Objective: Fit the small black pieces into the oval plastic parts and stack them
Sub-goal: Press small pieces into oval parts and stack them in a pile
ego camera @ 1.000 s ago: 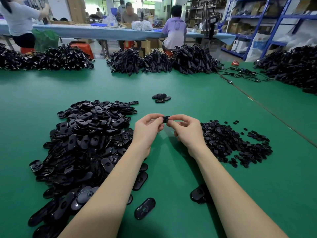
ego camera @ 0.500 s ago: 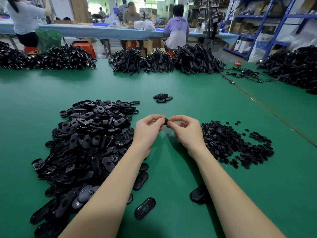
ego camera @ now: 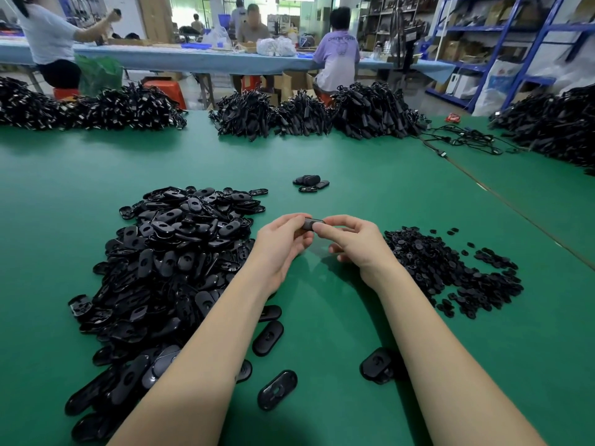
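One black oval plastic part [ego camera: 308,224] is held above the green table between both hands. My left hand [ego camera: 283,243] grips its left end and my right hand [ego camera: 352,241] pinches its right end with thumb and forefinger. The small black piece is hidden between the fingers. A big heap of oval parts [ego camera: 167,262] lies left of my left arm. A flatter heap of small black pieces [ego camera: 444,268] lies right of my right hand. A short stack of oval parts [ego camera: 309,182] sits farther back in the middle.
Loose oval parts [ego camera: 277,389] lie between my forearms, one [ego camera: 376,365] beside my right arm. Piles of black cable bundles [ego camera: 315,112] line the far table edge, more at far right [ego camera: 553,123]. A loose cable [ego camera: 463,141] lies near them. People sit at another table behind.
Both hands stay together at the same spot. The oval part has turned between the fingers, and more of it shows now.
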The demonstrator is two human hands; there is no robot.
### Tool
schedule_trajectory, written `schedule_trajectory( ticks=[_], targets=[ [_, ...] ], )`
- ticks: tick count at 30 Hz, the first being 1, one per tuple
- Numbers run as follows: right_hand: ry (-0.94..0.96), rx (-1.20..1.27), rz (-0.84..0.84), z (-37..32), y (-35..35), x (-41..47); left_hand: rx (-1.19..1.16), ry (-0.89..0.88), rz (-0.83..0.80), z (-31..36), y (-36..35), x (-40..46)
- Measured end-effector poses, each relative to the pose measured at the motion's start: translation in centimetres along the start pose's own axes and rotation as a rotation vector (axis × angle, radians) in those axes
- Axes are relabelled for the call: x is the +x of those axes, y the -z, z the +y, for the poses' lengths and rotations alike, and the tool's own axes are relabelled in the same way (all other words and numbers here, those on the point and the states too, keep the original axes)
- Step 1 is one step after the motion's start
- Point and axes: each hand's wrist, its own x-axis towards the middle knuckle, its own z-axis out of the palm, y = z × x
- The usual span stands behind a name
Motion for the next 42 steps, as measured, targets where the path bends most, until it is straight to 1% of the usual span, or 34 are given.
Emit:
schedule_trajectory(
  ticks=[3, 6, 11, 17, 21, 25, 29, 33, 40, 42],
  targets=[
    [-0.024, 0.017, -0.046, -0.2, 0.4, 0.0, -0.093, 0.063, -0.090, 0.6, 0.4, -0.2],
    [-0.037, -0.001, -0.066, -0.3, 0.5, 0.1, -0.043, 0.070, -0.134, 0.9, 0.7, -0.3],
    [-0.044, 0.031, -0.150, -0.3, 1.1, 0.1, 0.012, 0.037, -0.134, 1.2, 0.9, -0.4],
    [0.005, -0.019, -0.080, 0.4, 0.7, 0.4, 0.216, -0.022, -0.084, 0.8, 1.2, -0.4],
    [0.009, -0.004, -0.087, 0.6, 0.9, 0.4, 0.228, -0.019, -0.084, 0.8, 1.2, -0.4],
    [0.005, -0.009, -0.106, 0.4, 1.1, 0.3, 0.156, 0.025, -0.098, 0.9, 1.2, -0.4],
    [0.099, -0.010, -0.107, 0.7, 1.2, 0.0, 0.104, 0.042, -0.075, 0.9, 1.1, -0.4],
    [0.208, -0.033, -0.051, 1.1, 0.8, -0.2, 0.056, 0.058, -0.073, 1.1, 1.1, -0.3],
    [0.351, -0.289, 0.097, 1.7, 0.2, -0.5, 0.094, 0.063, -0.077, 0.7, 1.4, 0.0],
    [0.402, -0.367, 0.107, 1.5, 0.1, -0.5, 0.101, 0.050, -0.069, 0.6, 1.4, 0.0]
  ],
)
